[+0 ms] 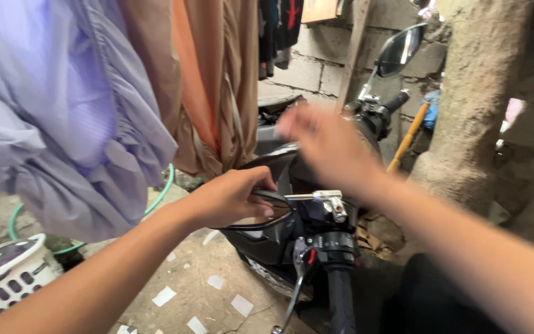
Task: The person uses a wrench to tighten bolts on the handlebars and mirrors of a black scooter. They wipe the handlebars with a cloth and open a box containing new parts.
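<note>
My left hand (233,196) is closed around the rim of the black oval rear-view mirror (266,213) on the motorcycle's near side, its thin silver stem (307,196) running rightward to the clamp on the black handlebar (336,247). My right hand (326,145), blurred, fingers spread and holding nothing, hovers above and beyond the stem, farther from the mirror than my left.

lavender shirt (63,111) and tan cloth (217,80) hanging, black scooter (316,241), white basket (7,275), green hose (162,192), orange broom handle (408,139)
</note>
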